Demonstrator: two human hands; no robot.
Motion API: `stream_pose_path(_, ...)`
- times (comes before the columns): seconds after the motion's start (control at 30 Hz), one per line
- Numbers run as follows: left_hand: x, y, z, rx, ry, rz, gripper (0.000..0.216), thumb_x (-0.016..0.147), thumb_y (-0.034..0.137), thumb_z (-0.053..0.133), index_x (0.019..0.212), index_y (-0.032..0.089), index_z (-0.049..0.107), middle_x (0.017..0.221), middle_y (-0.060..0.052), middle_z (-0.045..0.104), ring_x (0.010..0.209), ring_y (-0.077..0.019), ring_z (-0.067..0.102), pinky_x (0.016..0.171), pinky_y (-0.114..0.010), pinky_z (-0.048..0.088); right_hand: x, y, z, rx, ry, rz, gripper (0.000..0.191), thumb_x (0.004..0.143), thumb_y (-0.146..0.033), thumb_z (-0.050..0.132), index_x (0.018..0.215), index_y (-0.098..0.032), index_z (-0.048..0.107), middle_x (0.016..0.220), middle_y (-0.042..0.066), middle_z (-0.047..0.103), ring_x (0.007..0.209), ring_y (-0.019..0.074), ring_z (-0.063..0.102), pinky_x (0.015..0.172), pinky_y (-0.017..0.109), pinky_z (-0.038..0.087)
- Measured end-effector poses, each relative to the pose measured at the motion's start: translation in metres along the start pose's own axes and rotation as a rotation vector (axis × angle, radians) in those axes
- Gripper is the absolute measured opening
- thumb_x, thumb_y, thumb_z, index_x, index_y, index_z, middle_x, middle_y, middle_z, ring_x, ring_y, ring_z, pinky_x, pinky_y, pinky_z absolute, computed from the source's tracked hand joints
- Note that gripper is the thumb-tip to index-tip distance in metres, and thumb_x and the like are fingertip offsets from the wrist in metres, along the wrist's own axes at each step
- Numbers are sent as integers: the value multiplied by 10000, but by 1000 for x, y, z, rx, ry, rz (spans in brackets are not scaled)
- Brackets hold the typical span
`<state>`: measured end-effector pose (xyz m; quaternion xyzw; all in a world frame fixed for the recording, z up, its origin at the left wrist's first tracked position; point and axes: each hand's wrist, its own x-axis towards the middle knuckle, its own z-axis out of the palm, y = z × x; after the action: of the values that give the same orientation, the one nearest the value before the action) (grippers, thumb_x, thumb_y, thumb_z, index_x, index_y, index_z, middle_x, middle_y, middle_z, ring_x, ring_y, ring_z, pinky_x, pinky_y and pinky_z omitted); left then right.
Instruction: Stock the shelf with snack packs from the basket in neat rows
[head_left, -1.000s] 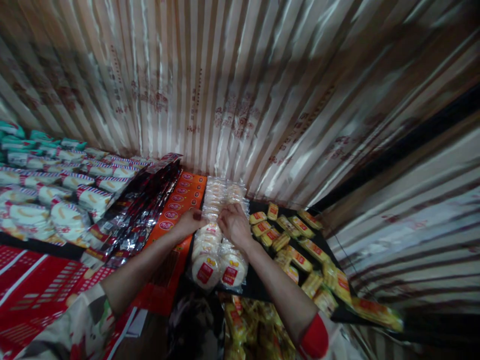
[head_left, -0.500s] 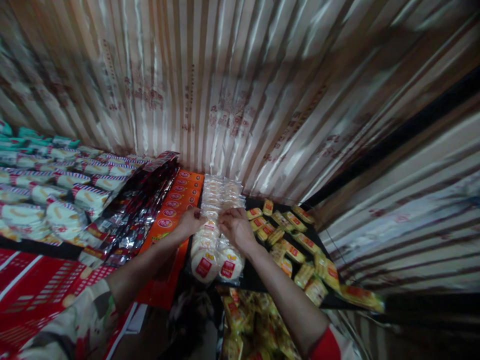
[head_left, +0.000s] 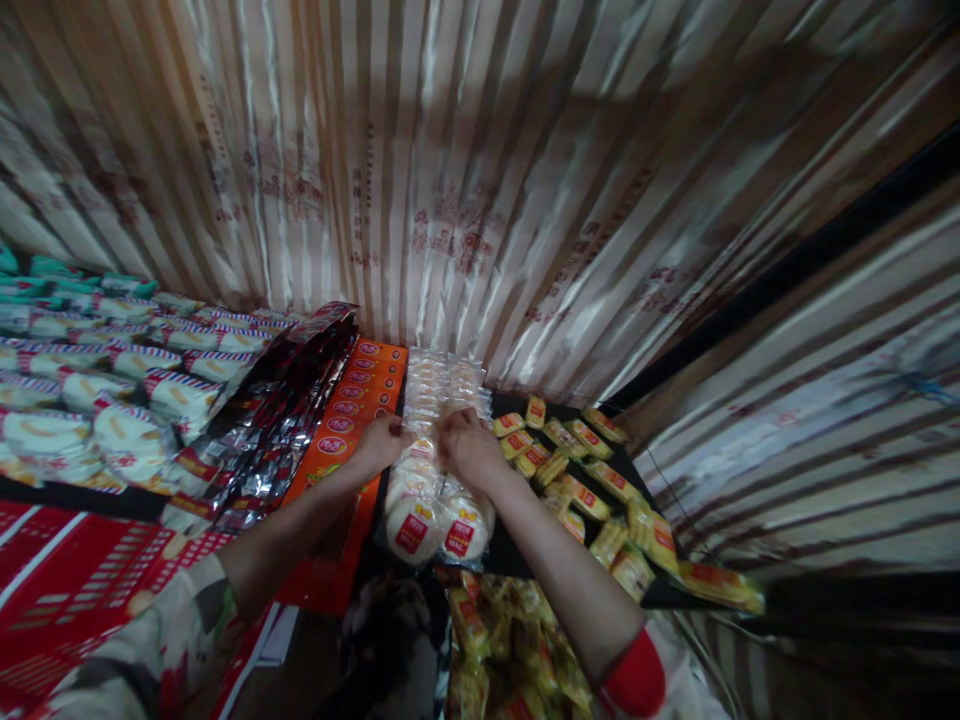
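Two rows of clear packets of round white rice crackers [head_left: 412,525] run away from me on the dark table, overlapping one another, with red labels on the nearest ones. At the left row's outer edge, my left hand [head_left: 381,442] has its fingers curled and pinched on a packet. My right hand [head_left: 471,447] bends over the right row, its fingers closed at a packet and its fingertips partly hidden. Beneath my left wrist lies a flat orange printed bag [head_left: 346,400]. Yellow-wrapped snacks [head_left: 581,497] lie scattered to the right of my right forearm.
A large open bag of dark shiny packets [head_left: 281,420] lies left of the orange bag. Beyond it stand rows of white packets [head_left: 135,435]. A red basket [head_left: 97,570] is at lower left; more yellow packets [head_left: 517,650] fill the space below the table edge. A striped curtain [head_left: 450,150] hangs behind.
My right hand has turned slightly, and its fingers are more tucked in. The nearest cracker packets sit slightly further right in view. My left hand has hardly moved.
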<state>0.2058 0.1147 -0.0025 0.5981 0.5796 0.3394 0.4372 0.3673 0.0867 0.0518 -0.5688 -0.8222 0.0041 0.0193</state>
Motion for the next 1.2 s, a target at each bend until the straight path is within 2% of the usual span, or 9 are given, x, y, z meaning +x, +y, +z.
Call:
stream_pose_path(0.2,0,-1,-2,-10,16,-15,152,675,220,619,802,138,639,801,-55,692,718,-165,620,625,-231,452,3,8,7,101,-35,-50,109,718,-161,582,649,-170,665,940,99,624,973,229,464,850,349,347)
stream_pose_path(0.33,-1,3,-3,24,5,-27,190,678,216,618,842,125,647,837,-72,693,746,-173,624,656,-240,453,-3,10,8,197,76,-95,121,754,-158,548,688,-161,649,985,80,627,978,200,478,903,344,322)
stream_pose_path(0.47,0,2,-1,46,33,-59,222,698,219,601,887,112,644,818,-74,691,729,-167,620,635,-236,447,-13,7,9,236,190,-52,102,768,-147,529,745,-166,627,909,62,634,908,187,500,903,336,333)
stream_pose_path(0.67,3,-4,3,19,57,-65,190,695,226,616,851,124,652,749,-49,678,723,-163,617,626,-233,445,-25,-4,11,173,351,5,114,795,-187,528,785,-189,641,897,74,615,930,226,465,869,341,366)
stream_pose_path(0.8,4,-3,3,48,89,-84,204,678,229,640,856,133,659,814,-59,688,764,-172,619,656,-238,448,-31,-7,11,86,310,-61,211,871,-239,453,813,-206,653,868,71,623,890,223,466,818,332,379)
stream_pose_path(0.97,5,-1,3,73,109,-105,235,664,234,647,877,136,660,856,-80,694,801,-194,622,677,-252,445,-37,-6,11,45,286,-52,231,896,-261,423,869,-214,648,813,64,648,847,212,499,761,307,386)
stream_pose_path(1.1,7,-3,5,76,109,-108,220,664,226,637,862,131,654,860,-85,693,795,-193,626,683,-256,445,-33,-8,13,245,279,-3,187,874,-219,437,886,-191,622,793,50,645,834,191,541,740,274,411)
stream_pose_path(1.2,9,-4,6,73,116,-112,209,662,217,633,853,134,647,840,-74,693,782,-184,628,677,-249,445,-26,-6,19,424,245,61,192,828,-225,504,982,-180,610,845,43,649,801,173,573,725,273,437)
